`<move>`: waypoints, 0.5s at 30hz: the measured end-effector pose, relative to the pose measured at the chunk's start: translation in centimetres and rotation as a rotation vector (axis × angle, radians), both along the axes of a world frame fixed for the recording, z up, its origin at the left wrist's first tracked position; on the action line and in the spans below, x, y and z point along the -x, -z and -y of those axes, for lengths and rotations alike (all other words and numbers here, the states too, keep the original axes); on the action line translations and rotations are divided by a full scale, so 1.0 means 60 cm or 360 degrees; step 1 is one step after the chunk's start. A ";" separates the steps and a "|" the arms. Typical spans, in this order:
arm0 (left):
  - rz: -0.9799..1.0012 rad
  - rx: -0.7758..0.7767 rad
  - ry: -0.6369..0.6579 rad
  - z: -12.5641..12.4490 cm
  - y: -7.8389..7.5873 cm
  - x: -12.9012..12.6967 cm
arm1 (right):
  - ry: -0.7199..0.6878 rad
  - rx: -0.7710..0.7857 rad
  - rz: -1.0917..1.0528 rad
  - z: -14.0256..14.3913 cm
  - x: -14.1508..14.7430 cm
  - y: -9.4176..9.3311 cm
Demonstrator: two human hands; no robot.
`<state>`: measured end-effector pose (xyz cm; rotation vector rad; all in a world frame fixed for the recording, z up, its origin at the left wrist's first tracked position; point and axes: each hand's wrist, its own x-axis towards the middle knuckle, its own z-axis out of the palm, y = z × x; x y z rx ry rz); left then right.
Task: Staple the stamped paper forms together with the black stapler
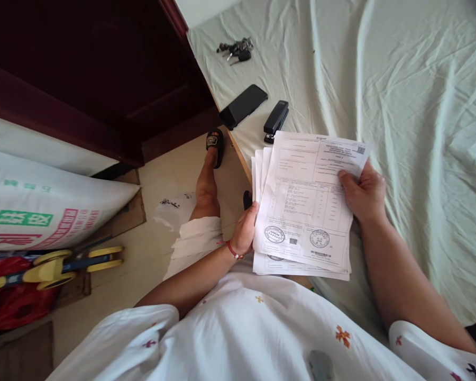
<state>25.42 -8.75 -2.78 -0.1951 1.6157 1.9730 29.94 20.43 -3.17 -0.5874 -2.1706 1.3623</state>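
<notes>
Several printed paper sheets [301,201], loosely stacked and a little fanned at the left and bottom, are held up in front of my body. The top sheet carries a table, two round stamps and small codes. My left hand [245,228] grips the stack's lower left edge, its far fingers hidden behind the paper. My right hand [365,193] pinches the upper right edge, thumb on the top sheet. Just beyond the papers, a black stapler [276,120] rests on the cloth-covered surface, apart from both hands.
A black phone [244,106] and a bunch of keys [238,50] lie on the pale wrinkled cloth [420,106]. To the left are a full white sack [43,201], a yellow wheeled thing [55,267] and a plastic bag [172,209] on the floor. A dark door [95,63] stands behind.
</notes>
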 end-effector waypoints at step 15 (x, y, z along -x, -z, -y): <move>0.0071 0.0010 -0.0048 0.000 -0.005 0.000 | 0.0048 -0.0321 0.0208 0.016 0.000 -0.018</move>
